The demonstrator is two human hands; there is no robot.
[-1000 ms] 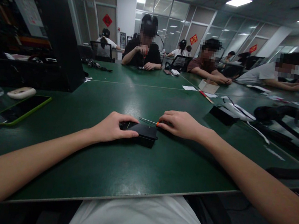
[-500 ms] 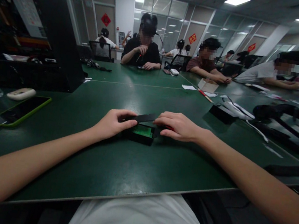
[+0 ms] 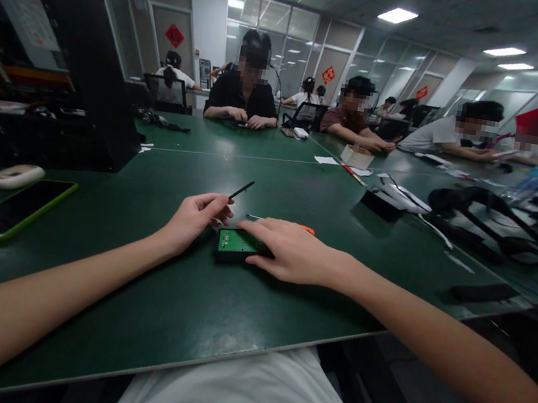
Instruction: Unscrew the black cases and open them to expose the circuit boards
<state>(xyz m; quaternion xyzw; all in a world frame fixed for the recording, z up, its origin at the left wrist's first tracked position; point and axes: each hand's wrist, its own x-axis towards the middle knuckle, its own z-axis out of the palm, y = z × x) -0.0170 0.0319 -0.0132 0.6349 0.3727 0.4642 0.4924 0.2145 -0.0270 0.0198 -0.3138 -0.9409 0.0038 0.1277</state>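
Observation:
A small black box (image 3: 237, 245) lies open on the green table (image 3: 233, 304) in front of me, showing a green circuit board inside. My left hand (image 3: 194, 217) pinches the box's thin black lid (image 3: 242, 190), lifted edge-on and tilted up to the right. My right hand (image 3: 291, 253) rests with fingers stretched over the right side of the box, holding it down. Just behind that hand lies a thin screwdriver with an orange handle (image 3: 306, 229).
A phone in a green case (image 3: 12, 211) and a white oval object (image 3: 14, 175) lie at the left, below a black computer case (image 3: 67, 63). Black headgear (image 3: 489, 214), cables and a black block (image 3: 383, 205) sit at the right. Several people work at the far side.
The box was closed one second ago. My left hand has lifted the lid off and raised it, exposing the green board. My right hand left the screwdriver and moved onto the box.

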